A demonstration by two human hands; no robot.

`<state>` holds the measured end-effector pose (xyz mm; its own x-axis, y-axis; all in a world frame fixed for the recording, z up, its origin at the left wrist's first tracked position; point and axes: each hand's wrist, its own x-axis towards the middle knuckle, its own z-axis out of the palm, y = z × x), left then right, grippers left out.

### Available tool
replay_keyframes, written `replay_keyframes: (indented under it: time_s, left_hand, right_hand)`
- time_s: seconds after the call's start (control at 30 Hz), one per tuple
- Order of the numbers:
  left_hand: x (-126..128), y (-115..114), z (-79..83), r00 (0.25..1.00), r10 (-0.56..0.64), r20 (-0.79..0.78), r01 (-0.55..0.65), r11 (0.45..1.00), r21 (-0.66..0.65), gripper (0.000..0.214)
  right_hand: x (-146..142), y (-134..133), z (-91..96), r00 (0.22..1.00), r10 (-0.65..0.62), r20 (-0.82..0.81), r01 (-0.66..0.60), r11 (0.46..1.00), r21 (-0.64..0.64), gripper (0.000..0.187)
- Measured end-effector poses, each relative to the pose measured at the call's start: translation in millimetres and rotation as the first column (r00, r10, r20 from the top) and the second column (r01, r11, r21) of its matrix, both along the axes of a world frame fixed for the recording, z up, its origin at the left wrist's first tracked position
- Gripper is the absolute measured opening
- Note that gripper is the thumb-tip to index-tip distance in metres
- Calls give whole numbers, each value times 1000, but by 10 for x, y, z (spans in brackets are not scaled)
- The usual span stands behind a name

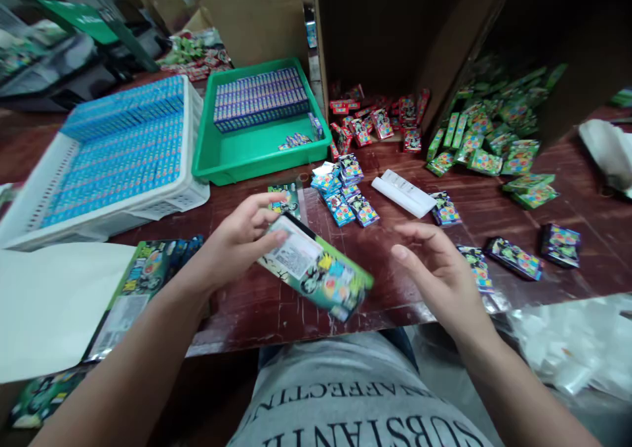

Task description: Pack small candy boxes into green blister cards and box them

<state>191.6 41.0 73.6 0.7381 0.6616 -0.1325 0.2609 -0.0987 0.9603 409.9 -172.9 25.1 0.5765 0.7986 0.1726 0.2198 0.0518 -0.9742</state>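
My left hand [237, 239] holds a green printed pouch [328, 272] by its upper left end, thumb on top; the pouch is tilted and slightly blurred. My right hand [444, 279] is apart from it, fingers loosely curved and nothing visible in them. Beyond the hands lies a small pile of blue and purple printed boxes [343, 200]. A folded white paper strip [403, 193] is right of that pile. Another purple box [446, 209] lies beyond my right hand. Another green pouch [284, 197] lies flat on the table, partly hidden behind my left hand.
A white crate [195, 193] with rows of blue boxes and a green tray [237, 160] with purple boxes stand at the left back. Red boxes [363, 131] and green boxes [486, 160] spill from cardboard cartons. More pouches [141, 276] lie at left, near a white sheet [49, 302].
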Motion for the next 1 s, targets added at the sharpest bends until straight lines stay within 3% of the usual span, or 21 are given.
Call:
replay_keyframes:
  time_s: [0.07,0.17,0.27,0.37,0.5,0.57,0.67,0.73,0.83,1.0]
  left_hand:
    - [-263,-53,-49,987,147,63,-148,989,5,62]
    - [-526,-255,-232,939,323,116,-320,946,-43,43]
    - [-672,-477,-398,871,468,149,-443,880,-173,39]
    - [-789,-660,-478,815,557,159,-504,818,-277,41]
    - [-995,-853,-574,749,635,188,-558,758,-339,36]
    - [-1081,-898,-618,825,541,165,-475,821,-317,26]
    - [-1050,-830,-600,971,213,106,-183,953,-242,19]
    - [-890,-687,-532,978,154,140,-123,971,-206,19]
    - [-564,-409,-410,958,153,244,-110,977,-181,54]
    - [-314,-148,-272,971,-59,234,72,996,-48,14]
  right_hand:
    - [-55,25,-50,989,-9,-145,7,1000,-16,12]
    - [-184,156,-134,934,-14,-357,7,1000,-22,17]
    - [-337,339,-187,867,-24,-497,7,999,-36,25]
    - [-478,502,-213,843,4,-538,-33,998,-45,28]
    - [-606,639,-247,880,27,-474,-48,998,-32,27]
    - [-634,673,-253,908,46,-416,-67,997,-34,27]
    - [-643,698,-212,928,181,-327,-214,974,-70,22]
    - [-639,717,-148,910,309,-278,-347,933,-97,18]
    - [-626,767,-14,875,424,-234,-454,886,-94,16]
    - [-578,879,209,841,538,-56,-541,835,-100,13]
